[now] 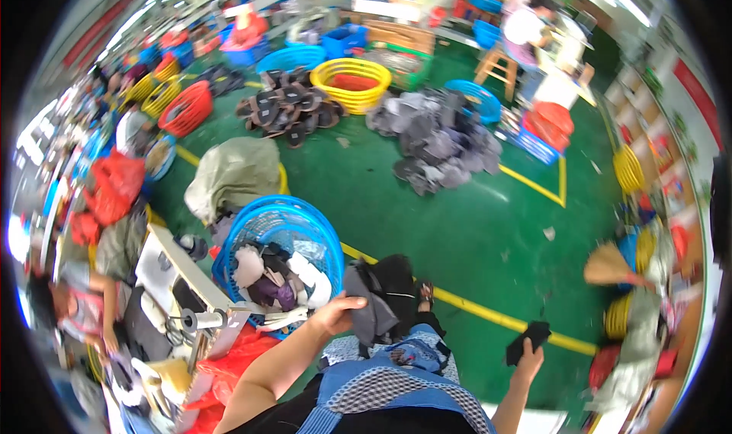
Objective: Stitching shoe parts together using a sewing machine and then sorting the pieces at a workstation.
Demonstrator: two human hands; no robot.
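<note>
My left hand (340, 316) is closed on a dark grey fabric piece (371, 317), which hangs in front of my blue patterned apron. Right behind it is a black cloth shape (398, 280); whether it belongs to the same bundle or is clothing on my leg I cannot tell. Off to the right, my right hand (528, 364) grips a small black fabric piece (528, 342) between thumb and fingers, held out over the green floor. Left of my left hand stands a blue plastic basket (333, 236) with white, purple and black scraps inside.
A sewing machine table (171, 262) and a seated person (80, 304) are at the left. Heaps of grey pieces (435, 137) and dark pieces (286, 106) lie ahead beside yellow baskets (351, 102). Another person (526, 34) sits far right. A broom (610, 266) leans at the right.
</note>
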